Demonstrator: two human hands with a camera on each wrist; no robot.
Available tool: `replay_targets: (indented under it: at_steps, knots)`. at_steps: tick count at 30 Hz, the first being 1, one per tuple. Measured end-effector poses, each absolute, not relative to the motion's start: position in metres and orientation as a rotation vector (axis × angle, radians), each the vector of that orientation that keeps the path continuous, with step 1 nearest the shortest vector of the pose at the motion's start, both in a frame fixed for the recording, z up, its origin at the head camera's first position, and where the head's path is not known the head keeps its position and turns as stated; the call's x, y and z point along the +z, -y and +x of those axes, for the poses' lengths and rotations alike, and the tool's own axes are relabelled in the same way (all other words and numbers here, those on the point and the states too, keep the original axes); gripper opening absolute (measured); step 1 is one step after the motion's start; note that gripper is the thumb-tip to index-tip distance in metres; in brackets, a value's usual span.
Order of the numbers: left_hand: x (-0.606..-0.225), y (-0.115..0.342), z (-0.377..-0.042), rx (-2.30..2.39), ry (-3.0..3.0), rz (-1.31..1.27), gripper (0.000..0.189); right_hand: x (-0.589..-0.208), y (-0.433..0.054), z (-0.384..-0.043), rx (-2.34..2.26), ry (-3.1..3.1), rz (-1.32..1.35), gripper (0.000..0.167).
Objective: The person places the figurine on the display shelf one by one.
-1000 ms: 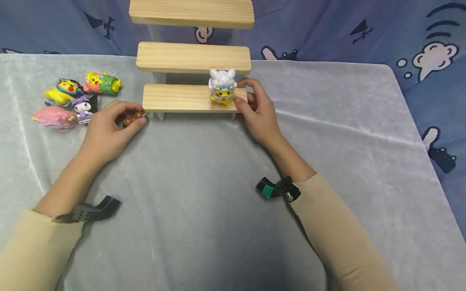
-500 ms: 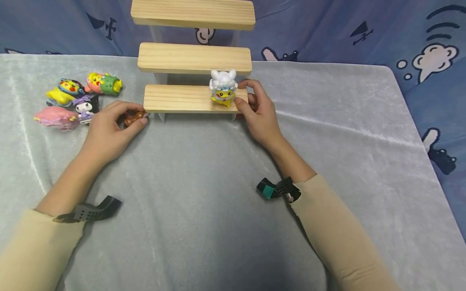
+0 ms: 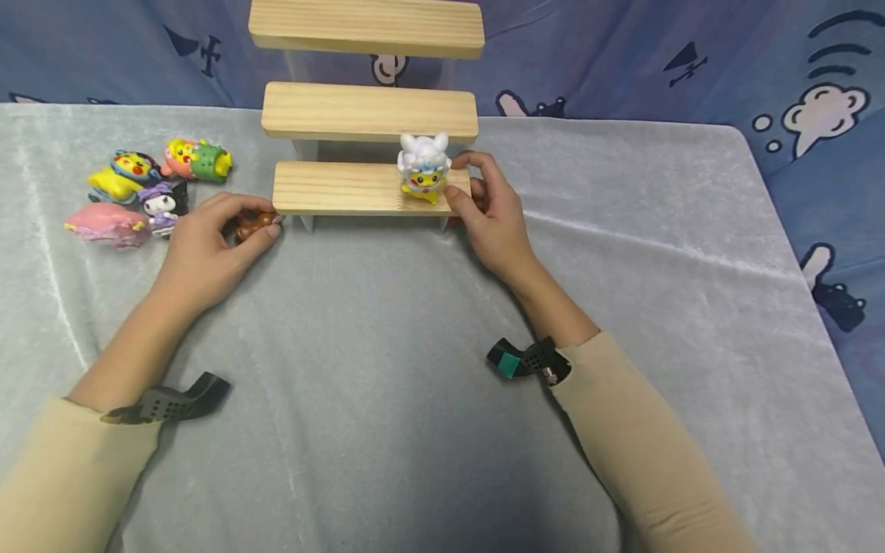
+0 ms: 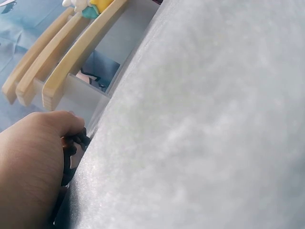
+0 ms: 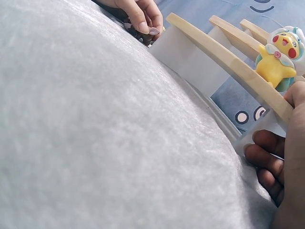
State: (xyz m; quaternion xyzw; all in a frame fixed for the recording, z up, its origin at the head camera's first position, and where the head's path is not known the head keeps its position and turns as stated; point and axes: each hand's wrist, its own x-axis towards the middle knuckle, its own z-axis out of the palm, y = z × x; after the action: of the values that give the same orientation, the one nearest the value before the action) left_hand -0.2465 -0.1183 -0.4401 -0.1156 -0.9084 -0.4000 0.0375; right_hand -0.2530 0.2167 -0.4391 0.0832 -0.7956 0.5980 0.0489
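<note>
A table (image 3: 387,346) spread with soft grey cloth, faintly creased, fills most of the head view, and behind it hangs a blue curtain (image 3: 608,54) printed with dark and pale cartoon shapes. At the back stands a stepped stand with a top shelf (image 3: 366,27), a middle shelf (image 3: 369,107) and a lowest shelf (image 3: 335,187), all of pale wood on whitish panels.

The table's back edge runs along the curtain to a rounded right corner, where the side edge slants away. A wide stretch of cloth lies between the forearms, another between the right forearm and that side edge. On the left, room is tighter: a pink figure (image 3: 107,223), a yellow-and-blue figure (image 3: 113,184), a purple-hooded figure (image 3: 162,206) and a green, pink and yellow figure (image 3: 202,160) lie clustered near the left grip (image 3: 207,242).

That grip pinches a small brown figure (image 3: 253,225) between thumb and fingers, just beside the stand's left end. The right grip (image 3: 494,211) is closed about the right end of the lowest shelf, lower fingers curled beneath it. A white-hooded yellow figure (image 3: 424,165) stands upright there, beside the thumb; I cannot tell whether they touch
</note>
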Motion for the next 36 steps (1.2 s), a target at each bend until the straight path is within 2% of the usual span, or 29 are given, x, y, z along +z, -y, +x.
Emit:
replay_targets:
  at_steps: [36]
  knots:
    - [-0.4404, 0.1189, -0.2476, -1.221, 2.804, -0.343, 0.026, -0.4423, -0.2175, -0.2553, 1.811, 2.426, 0.249, 0.030]
